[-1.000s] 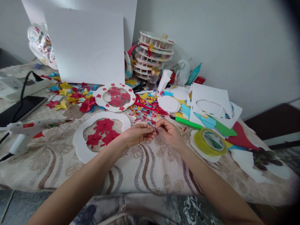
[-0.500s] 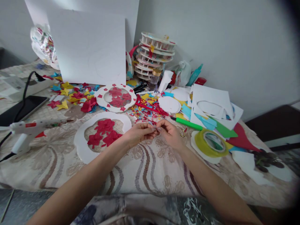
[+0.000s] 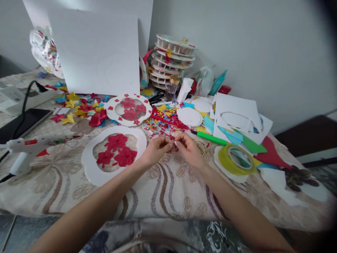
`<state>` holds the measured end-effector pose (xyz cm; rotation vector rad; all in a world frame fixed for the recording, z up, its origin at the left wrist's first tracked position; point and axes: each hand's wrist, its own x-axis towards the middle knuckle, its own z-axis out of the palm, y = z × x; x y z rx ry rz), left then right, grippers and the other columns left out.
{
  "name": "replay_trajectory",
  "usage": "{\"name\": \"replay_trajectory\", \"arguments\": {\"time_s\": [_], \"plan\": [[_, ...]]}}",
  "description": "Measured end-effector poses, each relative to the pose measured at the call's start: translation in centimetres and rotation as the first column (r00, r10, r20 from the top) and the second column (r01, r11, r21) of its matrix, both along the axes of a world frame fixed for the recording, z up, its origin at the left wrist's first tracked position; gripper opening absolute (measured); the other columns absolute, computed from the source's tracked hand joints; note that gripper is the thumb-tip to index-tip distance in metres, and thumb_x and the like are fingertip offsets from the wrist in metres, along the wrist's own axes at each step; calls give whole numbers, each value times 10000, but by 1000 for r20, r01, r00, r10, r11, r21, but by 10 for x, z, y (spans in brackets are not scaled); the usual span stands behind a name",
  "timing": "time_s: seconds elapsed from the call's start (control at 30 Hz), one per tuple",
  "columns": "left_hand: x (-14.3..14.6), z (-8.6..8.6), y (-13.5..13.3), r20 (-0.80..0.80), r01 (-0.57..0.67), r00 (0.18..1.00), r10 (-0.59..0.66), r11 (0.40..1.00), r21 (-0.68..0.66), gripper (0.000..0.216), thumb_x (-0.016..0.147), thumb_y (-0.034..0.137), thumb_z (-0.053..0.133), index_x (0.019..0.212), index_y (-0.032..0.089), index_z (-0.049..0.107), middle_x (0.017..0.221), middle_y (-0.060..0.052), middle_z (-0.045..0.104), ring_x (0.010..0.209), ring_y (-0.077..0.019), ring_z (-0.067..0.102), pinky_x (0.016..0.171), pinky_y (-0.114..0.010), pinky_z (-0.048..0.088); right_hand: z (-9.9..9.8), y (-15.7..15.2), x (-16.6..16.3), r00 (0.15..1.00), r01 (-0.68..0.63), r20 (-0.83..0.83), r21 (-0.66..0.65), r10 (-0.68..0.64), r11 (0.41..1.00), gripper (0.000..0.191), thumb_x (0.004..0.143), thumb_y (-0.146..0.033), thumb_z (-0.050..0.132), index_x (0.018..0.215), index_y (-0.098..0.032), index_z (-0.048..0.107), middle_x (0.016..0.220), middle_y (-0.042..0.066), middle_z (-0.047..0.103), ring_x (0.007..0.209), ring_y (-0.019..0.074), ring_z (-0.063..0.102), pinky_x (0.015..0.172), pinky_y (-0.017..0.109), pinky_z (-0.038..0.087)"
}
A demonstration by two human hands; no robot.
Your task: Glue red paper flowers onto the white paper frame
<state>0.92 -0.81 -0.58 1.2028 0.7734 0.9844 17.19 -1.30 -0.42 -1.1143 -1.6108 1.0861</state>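
Observation:
My left hand (image 3: pixel 155 150) and my right hand (image 3: pixel 189 149) meet fingertip to fingertip above the patterned tablecloth (image 3: pixel 163 189). Both pinch something very small between them; it is too tiny to name. Just left of my left hand lies a white flower-shaped frame (image 3: pixel 91 168) with red paper flowers (image 3: pixel 117 149) inside. A second, smaller white frame (image 3: pixel 129 109) with red pieces lies behind it. A pile of coloured paper scraps (image 3: pixel 163 123) sits right behind my hands. Gold-handled scissors (image 3: pixel 201 147) lie by my right hand.
A white glue gun (image 3: pixel 28 147) lies at the left, with a phone (image 3: pixel 23 123) and power strip behind it. A yellow tape roll (image 3: pixel 235 160), cut white sheets (image 3: pixel 237 116), a green marker (image 3: pixel 210 138) and coloured paper are at the right. Stacked white trays (image 3: pixel 172 61) and a white board (image 3: pixel 96 52) stand at the back.
My hands have stayed together at the same spot, fingers shifting slightly on the small thing. The view moved a little.

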Motion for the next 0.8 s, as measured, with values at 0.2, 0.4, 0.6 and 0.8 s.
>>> {"name": "replay_trajectory", "arguments": {"time_s": [0.2, 0.4, 0.6, 0.8], "plan": [[0, 1, 1, 22, 32, 999, -32, 999, -28, 299, 713, 394, 684, 758, 117, 580, 665, -6, 590, 633, -93, 545, 629, -224, 436, 2, 0, 0, 1000, -7, -11, -35, 7, 999, 241, 821, -444, 567, 799, -210, 513, 680, -23, 495, 602, 123, 484, 579, 264, 408], [0, -1, 1, 64, 58, 997, -50, 990, -131, 329, 679, 417, 714, 747, 120, 589, 684, -17, 611, 655, -100, 571, 645, -232, 443, 1, -2, 0, 999, 6, -36, -52, -8, 999, 254, 816, -455, 575, 786, -209, 517, 666, -26, 498, 591, 119, 475, 576, 263, 399], [-1, 0, 1, 111, 89, 992, -65, 970, -228, 338, 656, 410, 736, 738, 112, 600, 722, -33, 625, 656, -95, 578, 652, -232, 447, 1, -1, -1, 997, -5, -77, -57, 0, 998, 243, 812, -440, 585, 783, -209, 515, 675, -26, 503, 592, 117, 483, 575, 263, 407], [-2, 1, 1, 118, 102, 990, -75, 964, -245, 336, 649, 402, 742, 740, 113, 596, 739, -39, 631, 662, -95, 581, 648, -230, 451, 1, -2, -1, 997, -8, -81, -45, 4, 999, 211, 822, -408, 583, 788, -208, 523, 679, -25, 509, 591, 115, 484, 572, 264, 406]]}}
